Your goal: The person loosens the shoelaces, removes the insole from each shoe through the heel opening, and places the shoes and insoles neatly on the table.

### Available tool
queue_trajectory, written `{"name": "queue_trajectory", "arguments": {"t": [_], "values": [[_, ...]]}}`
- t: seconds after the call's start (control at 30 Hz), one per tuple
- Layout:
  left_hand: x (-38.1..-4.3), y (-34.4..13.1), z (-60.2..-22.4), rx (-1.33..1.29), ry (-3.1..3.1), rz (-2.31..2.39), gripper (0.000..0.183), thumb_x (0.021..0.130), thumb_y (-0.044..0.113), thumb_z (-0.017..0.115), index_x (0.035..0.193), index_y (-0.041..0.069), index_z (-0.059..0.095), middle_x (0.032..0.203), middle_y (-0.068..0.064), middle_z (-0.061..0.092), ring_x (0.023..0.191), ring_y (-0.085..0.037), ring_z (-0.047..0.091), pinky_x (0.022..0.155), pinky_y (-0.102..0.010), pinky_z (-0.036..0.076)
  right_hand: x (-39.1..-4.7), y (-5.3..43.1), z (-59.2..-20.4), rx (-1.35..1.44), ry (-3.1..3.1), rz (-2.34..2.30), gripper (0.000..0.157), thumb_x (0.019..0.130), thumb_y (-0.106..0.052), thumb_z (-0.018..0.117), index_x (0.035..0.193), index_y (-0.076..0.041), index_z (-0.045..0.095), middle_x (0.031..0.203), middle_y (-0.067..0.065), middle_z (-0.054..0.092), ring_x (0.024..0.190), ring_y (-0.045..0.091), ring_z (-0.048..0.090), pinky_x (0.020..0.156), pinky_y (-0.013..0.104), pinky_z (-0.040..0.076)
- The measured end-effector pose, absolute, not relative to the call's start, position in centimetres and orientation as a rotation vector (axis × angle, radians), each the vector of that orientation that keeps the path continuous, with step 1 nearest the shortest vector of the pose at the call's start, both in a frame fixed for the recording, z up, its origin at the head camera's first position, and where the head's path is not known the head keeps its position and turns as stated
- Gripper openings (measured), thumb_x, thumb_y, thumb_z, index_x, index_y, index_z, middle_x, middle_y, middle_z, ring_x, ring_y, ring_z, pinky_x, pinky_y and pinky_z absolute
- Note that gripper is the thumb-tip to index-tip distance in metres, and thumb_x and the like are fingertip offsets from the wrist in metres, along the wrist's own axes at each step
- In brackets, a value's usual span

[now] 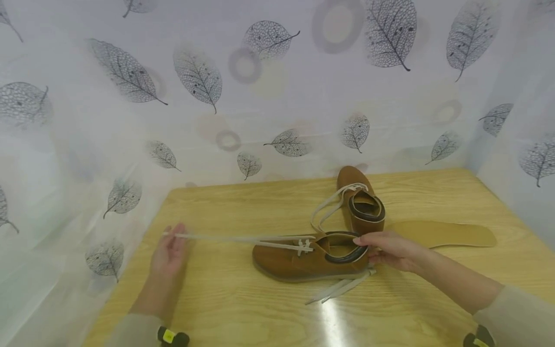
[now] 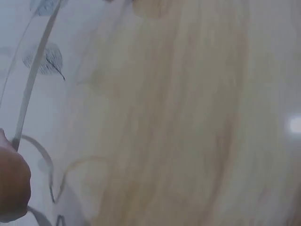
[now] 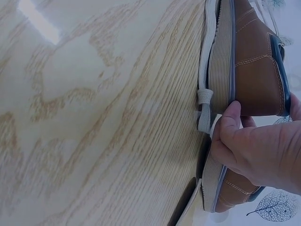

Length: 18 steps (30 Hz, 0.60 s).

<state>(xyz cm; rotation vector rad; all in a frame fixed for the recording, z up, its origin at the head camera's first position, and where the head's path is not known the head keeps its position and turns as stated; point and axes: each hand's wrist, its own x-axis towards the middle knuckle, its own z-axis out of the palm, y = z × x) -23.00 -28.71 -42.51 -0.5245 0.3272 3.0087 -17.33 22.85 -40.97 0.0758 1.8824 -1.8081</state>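
A brown leather shoe (image 1: 295, 262) lies on its sole across the table, toe to the left, heel to the right. My right hand (image 1: 392, 248) grips its heel, thumb at the dark padded collar; in the right wrist view, fingers (image 3: 230, 125) press the back of the shoe low near the sole. Off to the left, my left hand (image 1: 170, 250) pinches the pale shoelace (image 1: 217, 237), drawn out straight from the eyelets. The lace (image 2: 35, 70) also runs up from the left hand (image 2: 13, 186) in the left wrist view, with a loose tail hanging below.
Behind stands a second brown shoe (image 1: 366, 224), its laces trailing left. A tan insole (image 1: 446, 233) lies at the right. Along the gripped shoe's near side lies a knotted pale lace (image 3: 205, 96). A leaf-printed white sheet (image 1: 277, 86) rises around the wooden table (image 1: 225, 308).
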Motion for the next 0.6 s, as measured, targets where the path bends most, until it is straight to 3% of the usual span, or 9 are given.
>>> {"name": "queue_trajectory", "arguments": {"t": [0.37, 0.6], "values": [[-23.0, -33.4, -44.5, -0.581, 0.518, 2.967, 0.077, 0.098, -0.002, 0.041, 0.146, 0.047, 0.007, 0.086, -0.017, 0.069, 0.087, -0.023, 0.07, 0.1, -0.021, 0.042, -17.3, 23.1, -41.1, 0.037, 1.87, -1.799, 0.02, 0.092, -0.022, 0.061, 0.099, -0.005, 0.067, 0.093, -0.003, 0.058, 0.085, 0.013, 0.053, 0.078, 0.028, 0.05], [-22.9, -35.0, -44.2, -0.843, 0.4, 2.995, 0.065, 0.093, -0.006, 0.05, 0.138, 0.039, 0.034, 0.087, -0.018, 0.07, 0.088, -0.023, 0.07, 0.099, -0.022, 0.045, -17.3, 23.0, -41.1, 0.049, 1.881, -1.802, 0.022, 0.091, -0.022, 0.061, 0.1, -0.003, 0.067, 0.096, -0.002, 0.058, 0.087, 0.014, 0.055, 0.079, 0.029, 0.05]]}}
